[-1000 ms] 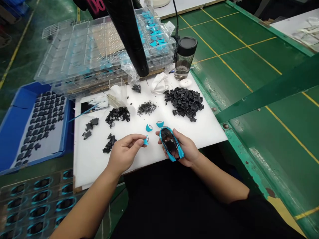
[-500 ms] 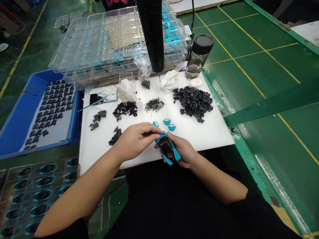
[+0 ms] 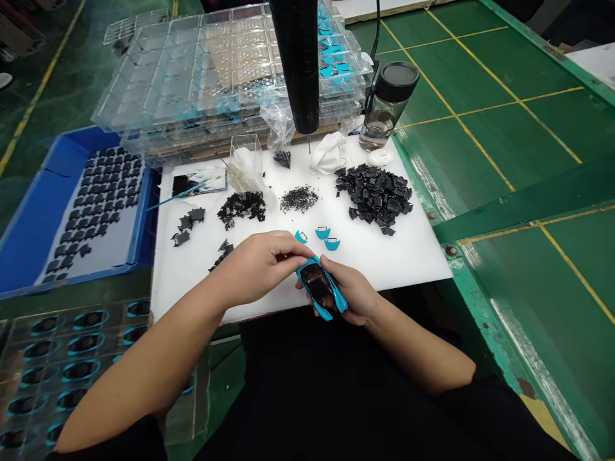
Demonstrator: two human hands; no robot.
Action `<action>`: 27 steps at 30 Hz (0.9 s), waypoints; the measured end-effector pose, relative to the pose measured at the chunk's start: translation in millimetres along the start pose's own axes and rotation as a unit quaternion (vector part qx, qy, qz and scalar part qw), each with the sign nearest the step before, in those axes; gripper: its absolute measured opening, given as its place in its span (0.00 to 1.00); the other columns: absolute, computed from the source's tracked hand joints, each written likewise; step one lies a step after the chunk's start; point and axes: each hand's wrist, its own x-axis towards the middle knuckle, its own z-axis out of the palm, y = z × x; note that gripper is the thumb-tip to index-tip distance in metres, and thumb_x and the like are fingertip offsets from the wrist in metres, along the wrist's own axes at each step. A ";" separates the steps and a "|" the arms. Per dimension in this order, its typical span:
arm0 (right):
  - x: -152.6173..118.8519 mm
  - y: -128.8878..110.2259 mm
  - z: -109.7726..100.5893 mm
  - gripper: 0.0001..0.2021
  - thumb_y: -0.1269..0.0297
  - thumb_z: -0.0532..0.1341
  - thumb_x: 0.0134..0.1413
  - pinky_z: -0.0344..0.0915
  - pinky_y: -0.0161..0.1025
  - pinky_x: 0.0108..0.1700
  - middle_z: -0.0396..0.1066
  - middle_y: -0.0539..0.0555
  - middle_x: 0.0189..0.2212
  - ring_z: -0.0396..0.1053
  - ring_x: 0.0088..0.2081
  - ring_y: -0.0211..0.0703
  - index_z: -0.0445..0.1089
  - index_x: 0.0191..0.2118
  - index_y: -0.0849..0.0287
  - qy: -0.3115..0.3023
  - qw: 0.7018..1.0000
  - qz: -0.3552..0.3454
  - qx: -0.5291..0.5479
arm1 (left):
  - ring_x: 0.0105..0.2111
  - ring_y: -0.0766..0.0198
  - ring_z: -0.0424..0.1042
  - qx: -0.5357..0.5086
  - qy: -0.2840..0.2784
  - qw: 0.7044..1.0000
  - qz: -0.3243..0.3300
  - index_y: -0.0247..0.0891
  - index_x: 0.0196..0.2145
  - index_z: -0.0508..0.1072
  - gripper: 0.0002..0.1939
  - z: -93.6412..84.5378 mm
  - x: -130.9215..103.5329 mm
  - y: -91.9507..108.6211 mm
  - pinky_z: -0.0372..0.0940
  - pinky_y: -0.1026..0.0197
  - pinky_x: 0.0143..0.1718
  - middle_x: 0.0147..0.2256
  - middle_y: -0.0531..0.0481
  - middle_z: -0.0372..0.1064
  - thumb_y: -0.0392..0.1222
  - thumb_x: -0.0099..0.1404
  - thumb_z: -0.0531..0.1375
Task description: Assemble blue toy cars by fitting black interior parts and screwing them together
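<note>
**Blue and black car-shaped plastic shell (image 3: 319,286) held over the near edge of a white flat-topped counter (image 3: 413,262)**

The right hand (image 3: 354,289) grasped the shell from its right side, thumb by the far end and palm along the blue flank; the left hand (image 3: 266,269) was at that far end, thumb and forefinger drawn close together against the blue edge; whether a small part lay between those fingertips could not be told. The shell was slanted, its far end leaning leftward and its glossy dark top facing up; just beyond it, three blue half-moon plastic pieces (image 3: 322,235) lay on the counter, each with a thin black outline at its straight side; two lay close together, and the third sat to their left, near the left hand.

Partly hidden by the left hand was a small heap of jagged black scraps (image 3: 223,251); farther off lay a pile of thin black flakes (image 3: 241,207), a scatter of tiny black bits (image 3: 298,199) and, to the right, a large mound of curved black plastic parts (image 3: 375,195); above the far side hung a black cylindrical tool (image 3: 302,77), its thin tip pointing down; a see-through black-lidded bottle (image 3: 388,109) stood to its right.
</note>
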 end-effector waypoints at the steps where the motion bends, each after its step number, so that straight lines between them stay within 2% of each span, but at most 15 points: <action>1: 0.0 -0.2 0.0 0.23 0.47 0.55 0.64 0.66 0.33 0.20 0.77 0.59 0.33 0.65 0.19 0.35 0.75 0.41 0.66 -0.003 1.000 0.002 0.001 | 0.37 0.63 0.74 0.001 -0.003 1.000 0.000 0.46 0.40 0.81 0.10 0.1 -0.4 0.5 0.66 0.64 0.37 0.37 0.53 0.76 0.41 0.66 0.59; 9: 1.0 1.5 -0.6 0.22 0.48 0.55 0.65 0.69 0.34 0.20 0.75 0.58 0.32 0.68 0.22 0.38 0.74 0.43 0.65 -0.032 0.999 0.013 0.023 | 0.35 0.66 0.73 0.004 0.006 1.000 0.022 0.47 0.40 0.81 0.10 5.0 -1.7 -6.8 0.64 0.64 0.37 0.35 0.53 0.74 0.40 0.66 0.59; 13: 1.9 3.0 -0.7 0.22 0.49 0.54 0.65 0.70 0.35 0.21 0.75 0.58 0.34 0.69 0.23 0.38 0.74 0.43 0.65 -0.055 0.998 0.011 0.039 | 0.32 0.66 0.70 0.002 0.015 1.000 -0.001 0.45 0.41 0.80 0.10 6.6 -3.0 -10.2 0.64 0.62 0.34 0.35 0.51 0.70 0.44 0.65 0.60; 18: 1.7 2.0 -0.2 0.22 0.48 0.55 0.64 0.72 0.35 0.22 0.75 0.58 0.35 0.71 0.26 0.40 0.74 0.42 0.64 -0.076 0.995 -0.008 0.061 | 0.35 0.63 0.72 -0.062 0.039 0.996 -0.055 0.43 0.45 0.77 0.15 9.2 -3.8 -14.5 0.66 0.60 0.37 0.40 0.50 0.71 0.52 0.66 0.59; 23: 0.9 1.3 0.6 0.24 0.46 0.56 0.63 0.72 0.35 0.22 0.75 0.59 0.37 0.70 0.24 0.38 0.75 0.41 0.64 -0.088 0.996 -0.009 0.035 | 0.31 0.63 0.70 -0.109 -0.008 0.992 -0.065 0.42 0.36 0.78 0.14 11.4 -4.4 -14.8 0.64 0.59 0.36 0.32 0.52 0.71 0.52 0.67 0.57; 27: 0.7 3.5 1.6 0.26 0.43 0.56 0.62 0.71 0.34 0.22 0.75 0.58 0.32 0.68 0.21 0.36 0.76 0.40 0.66 -0.088 0.996 -0.010 0.009 | 0.29 0.64 0.69 -0.177 -0.027 0.981 -0.071 0.40 0.35 0.76 0.13 13.0 -5.6 -16.9 0.63 0.61 0.34 0.26 0.54 0.70 0.52 0.67 0.58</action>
